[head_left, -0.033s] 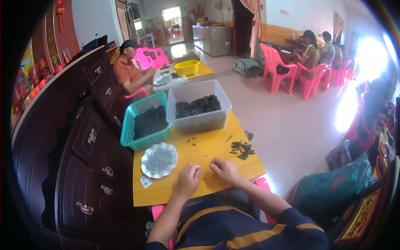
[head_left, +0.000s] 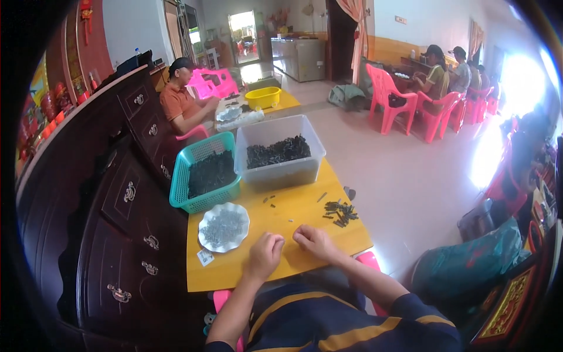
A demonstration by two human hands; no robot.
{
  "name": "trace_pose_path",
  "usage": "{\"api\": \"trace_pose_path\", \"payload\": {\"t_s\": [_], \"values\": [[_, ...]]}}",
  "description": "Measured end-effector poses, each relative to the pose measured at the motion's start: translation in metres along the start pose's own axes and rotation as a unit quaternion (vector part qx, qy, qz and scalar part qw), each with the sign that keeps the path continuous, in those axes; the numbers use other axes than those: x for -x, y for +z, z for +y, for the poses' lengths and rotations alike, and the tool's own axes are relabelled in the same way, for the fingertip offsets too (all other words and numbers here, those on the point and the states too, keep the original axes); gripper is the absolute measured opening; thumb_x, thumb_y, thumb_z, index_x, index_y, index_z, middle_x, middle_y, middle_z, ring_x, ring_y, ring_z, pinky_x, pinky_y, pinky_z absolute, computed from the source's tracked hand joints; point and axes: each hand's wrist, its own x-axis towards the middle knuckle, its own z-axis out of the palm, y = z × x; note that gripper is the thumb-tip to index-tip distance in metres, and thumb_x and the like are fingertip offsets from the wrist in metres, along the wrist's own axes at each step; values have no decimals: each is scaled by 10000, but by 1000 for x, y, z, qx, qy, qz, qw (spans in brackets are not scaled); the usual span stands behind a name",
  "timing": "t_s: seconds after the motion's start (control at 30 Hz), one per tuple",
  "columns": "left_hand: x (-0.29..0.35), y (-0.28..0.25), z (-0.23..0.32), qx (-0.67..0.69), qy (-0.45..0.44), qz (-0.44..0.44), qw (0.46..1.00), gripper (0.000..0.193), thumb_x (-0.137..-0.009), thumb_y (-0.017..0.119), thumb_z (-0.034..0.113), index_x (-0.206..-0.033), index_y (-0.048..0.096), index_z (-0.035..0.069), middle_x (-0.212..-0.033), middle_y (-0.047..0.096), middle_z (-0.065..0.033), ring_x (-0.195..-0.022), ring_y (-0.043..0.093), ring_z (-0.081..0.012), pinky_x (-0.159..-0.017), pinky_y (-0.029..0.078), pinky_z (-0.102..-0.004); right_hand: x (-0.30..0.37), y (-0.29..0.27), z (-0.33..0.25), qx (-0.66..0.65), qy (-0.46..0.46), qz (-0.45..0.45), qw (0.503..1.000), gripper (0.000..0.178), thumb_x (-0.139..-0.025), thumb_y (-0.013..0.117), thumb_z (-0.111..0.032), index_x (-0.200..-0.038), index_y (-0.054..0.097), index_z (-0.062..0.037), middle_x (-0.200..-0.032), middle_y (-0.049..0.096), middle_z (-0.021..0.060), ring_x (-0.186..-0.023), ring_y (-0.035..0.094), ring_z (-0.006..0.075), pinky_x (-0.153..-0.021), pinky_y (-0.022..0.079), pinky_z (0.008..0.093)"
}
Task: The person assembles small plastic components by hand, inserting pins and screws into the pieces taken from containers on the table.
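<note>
Close handwork over the near part of the yellow counter (head_left: pixel 229 271) looks to be the step in hand: the left hand (head_left: pixel 267 251) and right hand (head_left: pixel 315 240) face each other with a narrow gap between them. The fingers of both are curled in; I cannot tell whether they pinch anything, as any held piece is hidden or too small. A loose pile of small dark pieces (head_left: pixel 340 212) lies beyond the right hand, to its right, and a scalloped plate (head_left: pixel 220 249) of tiny grey-clear bits (head_left: pixel 223 226) stands left of the left hand, well apart from it. More dark pieces fill part of the green basket (head_left: pixel 220 199) and of the clear tub (head_left: pixel 280 177) at the far side. A small pale piece (head_left: pixel 291 220) lies just past the hands. My judgement is that the next move calls for fine fingertip control and steady wrists.
</note>
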Motion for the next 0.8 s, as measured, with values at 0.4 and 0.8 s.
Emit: {"api": "trace_pose_path", "payload": {"t_s": [0.4,0.8], "values": [[-2,-6,9,-28,94,20,995,90,-898,708,66,-959,643,48,-879,657,-127,-779,680,-339,-656,548,-401,1,10,6,-248,86,-167,951,264,-1071,564,-315,-990,650,-79,-744,578,-32,-620,499,59,-565,403,222],[-1,-3,8,69,18,-4,997,96,-912,704,68,-991,662,32,-910,687,-155,-814,693,-348,-684,555,-383,1,6,6,-316,133,-178,922,213,-1069,569,-287,-1007,645,-98,-731,570,-38,-629,493,47,-575,381,195]]}}
